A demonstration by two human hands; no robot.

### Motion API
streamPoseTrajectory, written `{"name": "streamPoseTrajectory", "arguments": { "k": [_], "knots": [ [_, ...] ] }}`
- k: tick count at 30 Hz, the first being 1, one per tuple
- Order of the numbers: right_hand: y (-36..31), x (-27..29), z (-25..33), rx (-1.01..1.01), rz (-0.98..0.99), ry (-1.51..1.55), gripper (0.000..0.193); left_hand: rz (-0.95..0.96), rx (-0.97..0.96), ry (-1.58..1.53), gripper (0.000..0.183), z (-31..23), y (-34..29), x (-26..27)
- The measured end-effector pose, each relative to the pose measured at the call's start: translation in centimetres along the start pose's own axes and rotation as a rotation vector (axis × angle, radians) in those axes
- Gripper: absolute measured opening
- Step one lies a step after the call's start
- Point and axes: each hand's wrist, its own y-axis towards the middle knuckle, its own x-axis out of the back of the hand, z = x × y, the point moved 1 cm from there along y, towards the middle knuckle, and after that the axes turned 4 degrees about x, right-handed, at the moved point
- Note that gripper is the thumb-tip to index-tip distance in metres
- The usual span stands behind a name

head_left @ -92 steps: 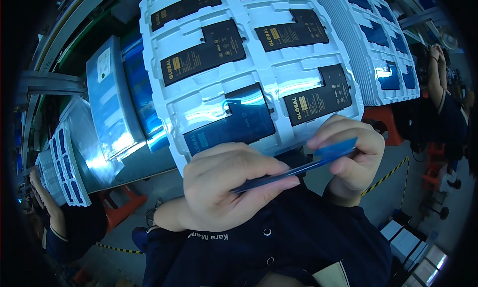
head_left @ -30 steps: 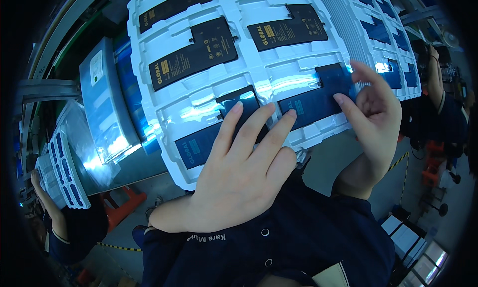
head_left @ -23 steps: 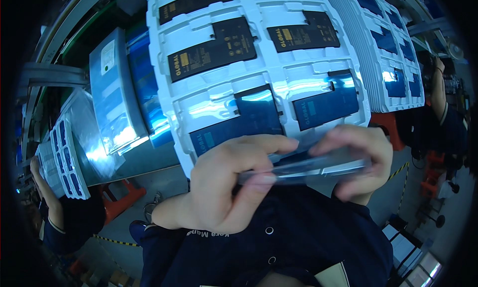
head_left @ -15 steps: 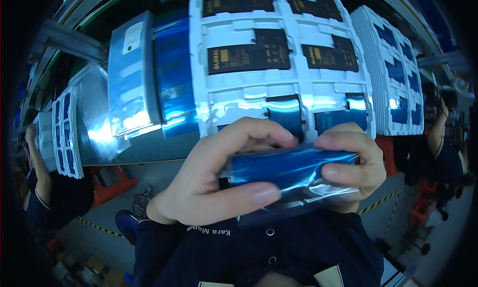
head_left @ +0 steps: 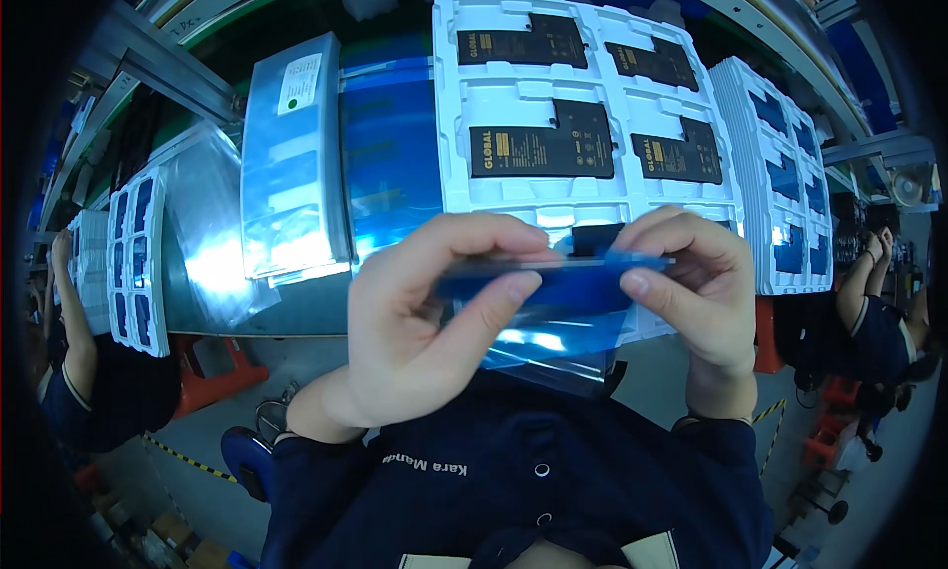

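Note:
Both of my hands are raised in front of my chest, at the near edge of a white tray (head_left: 528, 191). Between them they hold a piece of blue film (head_left: 578, 290), its upper edge nearly edge-on to me and a clear, shiny part hanging below. My left hand (head_left: 425, 317) pinches its left end between thumb and fingers. At the right end, my right hand (head_left: 696, 287) grips it the same way. Whether a flat battery lies within the film, I cannot make out. Black L-shaped batteries (head_left: 543, 152) sit in the tray's pockets; my hands partly cover the near row.
Left of the tray lie blue film sheets (head_left: 390, 144), a stack of clear plastic sheets (head_left: 286, 199) and loose clear film (head_left: 202, 223). Stacked white trays (head_left: 741, 184) stand at the right, more (head_left: 138, 263) far left. Other people sit at both sides.
The blue film has tilted from facing me to nearly edge-on, its clear part now hanging lower. My right fingers have shifted to a pinch at its right end. The view has moved slightly.

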Motion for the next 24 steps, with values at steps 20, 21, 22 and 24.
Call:
{"name": "streamPoseTrajectory", "arguments": {
  "k": [20,21,22,24],
  "knots": [
    [7.8,3.7,0.2,-0.107,-0.190,-0.177,0.023,0.075,-0.306,0.512,0.041,5.2,5.0,6.0],
    [7.6,3.5,-1.2,-0.100,-0.191,-0.175,0.024,0.062,-0.403,0.543,0.043,5.4,5.3,6.0],
    [7.5,3.4,-2.0,-0.093,-0.192,-0.172,0.025,0.049,-0.501,0.573,0.045,5.6,5.6,5.9],
    [7.3,3.1,-2.3,-0.149,-0.189,-0.189,0.027,0.074,-0.568,0.595,0.055,6.3,5.4,5.9]
  ]
}}
